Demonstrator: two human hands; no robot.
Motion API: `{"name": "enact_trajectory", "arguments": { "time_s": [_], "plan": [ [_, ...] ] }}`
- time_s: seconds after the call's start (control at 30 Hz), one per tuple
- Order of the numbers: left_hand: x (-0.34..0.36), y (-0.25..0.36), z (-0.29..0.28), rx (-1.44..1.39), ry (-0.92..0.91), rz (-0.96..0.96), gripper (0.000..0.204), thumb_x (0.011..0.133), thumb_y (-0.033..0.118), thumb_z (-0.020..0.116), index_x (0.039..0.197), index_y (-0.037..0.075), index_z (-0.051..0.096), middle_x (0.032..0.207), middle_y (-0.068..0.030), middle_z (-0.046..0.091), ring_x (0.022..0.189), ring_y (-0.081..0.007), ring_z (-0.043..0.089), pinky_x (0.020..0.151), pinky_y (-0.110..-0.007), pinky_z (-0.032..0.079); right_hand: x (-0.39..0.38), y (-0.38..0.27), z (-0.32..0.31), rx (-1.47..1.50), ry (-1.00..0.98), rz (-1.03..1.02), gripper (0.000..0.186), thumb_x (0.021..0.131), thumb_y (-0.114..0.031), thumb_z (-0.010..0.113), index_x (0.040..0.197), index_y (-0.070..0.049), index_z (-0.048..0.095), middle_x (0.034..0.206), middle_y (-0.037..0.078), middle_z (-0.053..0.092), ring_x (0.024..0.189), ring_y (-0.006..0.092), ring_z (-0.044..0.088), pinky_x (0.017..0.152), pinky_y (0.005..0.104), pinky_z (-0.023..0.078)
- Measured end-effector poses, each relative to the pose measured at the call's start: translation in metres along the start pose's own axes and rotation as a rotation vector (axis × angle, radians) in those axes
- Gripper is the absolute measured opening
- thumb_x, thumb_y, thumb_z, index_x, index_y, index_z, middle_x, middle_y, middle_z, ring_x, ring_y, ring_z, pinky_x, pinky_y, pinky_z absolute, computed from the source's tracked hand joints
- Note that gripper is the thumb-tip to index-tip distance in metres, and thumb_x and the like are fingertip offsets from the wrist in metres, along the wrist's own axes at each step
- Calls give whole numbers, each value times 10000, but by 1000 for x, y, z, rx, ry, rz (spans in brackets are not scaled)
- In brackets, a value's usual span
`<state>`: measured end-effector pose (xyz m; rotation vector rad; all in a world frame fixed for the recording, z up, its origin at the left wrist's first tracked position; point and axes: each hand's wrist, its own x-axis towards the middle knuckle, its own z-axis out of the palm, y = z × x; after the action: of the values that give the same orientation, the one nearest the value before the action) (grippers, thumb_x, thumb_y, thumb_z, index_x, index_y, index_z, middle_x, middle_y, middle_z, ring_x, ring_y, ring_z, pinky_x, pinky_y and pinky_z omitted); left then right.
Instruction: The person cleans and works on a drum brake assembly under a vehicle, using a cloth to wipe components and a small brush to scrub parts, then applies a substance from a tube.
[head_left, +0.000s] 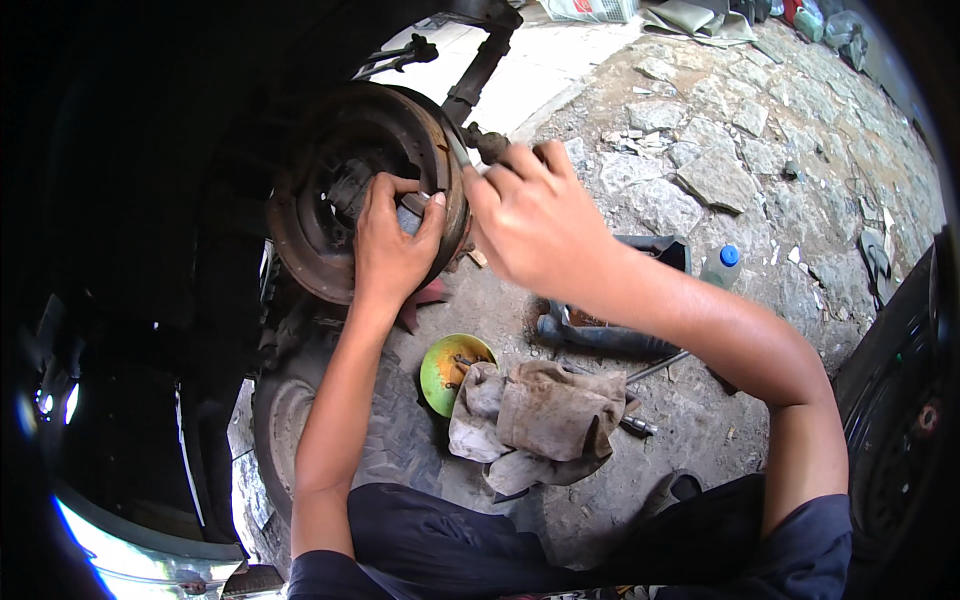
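A rusty round wheel hub assembly hangs under the dark vehicle body at upper left. My left hand is at the face of its rim, thumb and forefinger closed on a small pale metal piece, partly hidden by the fingers. My right hand, slightly blurred, grips a long grey metal tool that lies against the outer edge of the rusty rim, just right of my left hand.
Below lie a green bowl with small parts, stained rags, a black tray, a bottle and scattered tools. A tyre rests by my left forearm; another wheel stands at right. Broken paving stretches behind.
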<state>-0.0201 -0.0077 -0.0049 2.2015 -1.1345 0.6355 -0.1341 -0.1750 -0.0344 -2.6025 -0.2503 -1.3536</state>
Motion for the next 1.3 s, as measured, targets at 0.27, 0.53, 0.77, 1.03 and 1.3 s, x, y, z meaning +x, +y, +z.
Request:
{"name": "enact_trajectory", "arguments": {
  "time_s": [0.27, 0.53, 0.77, 1.03, 1.3],
  "plan": [
    [1, 1, 2, -2, -1, -4, 272, 864, 169, 740, 995, -9, 582, 959, -218, 638, 924, -425, 640, 818, -461, 501, -15, -25, -15, -48, -30, -59, 336, 797, -185, 591, 987, 70, 699, 862, 158, 700, 929, 296, 614, 842, 453, 426],
    [-1, -4, -1, 35, 1, 11, 261, 894, 162, 736, 1021, -19, 598, 956, -195, 676, 921, -351, 670, 843, -416, 504, -28, -31, -26, 6, -88, -71, 344, 830, -173, 578, 1022, 86, 698, 863, 160, 698, 931, 299, 616, 827, 456, 429],
    [-1, -1, 1, 40, 4, 22, 263, 893, 171, 738, 1016, -16, 600, 956, -192, 675, 921, -348, 668, 849, -413, 505, -22, -10, -10, 23, -44, -31, 372, 836, -155, 605, 1110, 89, 663, 901, 144, 682, 928, 292, 611, 842, 451, 435],
    [-2, -3, -1, 25, 13, 13, 267, 877, 184, 735, 996, -8, 593, 964, -202, 657, 935, -395, 653, 833, -446, 503, -45, -40, -15, -23, -67, -106, 384, 826, -183, 568, 1069, 95, 673, 893, 163, 687, 917, 285, 605, 842, 444, 434],
    [-1, -6, 2, -3, 13, -1, 270, 870, 196, 734, 976, -9, 592, 978, -208, 652, 950, -413, 641, 839, -457, 502, -38, -35, -16, -70, -123, -110, 420, 839, -161, 586, 1171, 90, 641, 899, 138, 660, 936, 272, 592, 819, 426, 423]
  ]
}}
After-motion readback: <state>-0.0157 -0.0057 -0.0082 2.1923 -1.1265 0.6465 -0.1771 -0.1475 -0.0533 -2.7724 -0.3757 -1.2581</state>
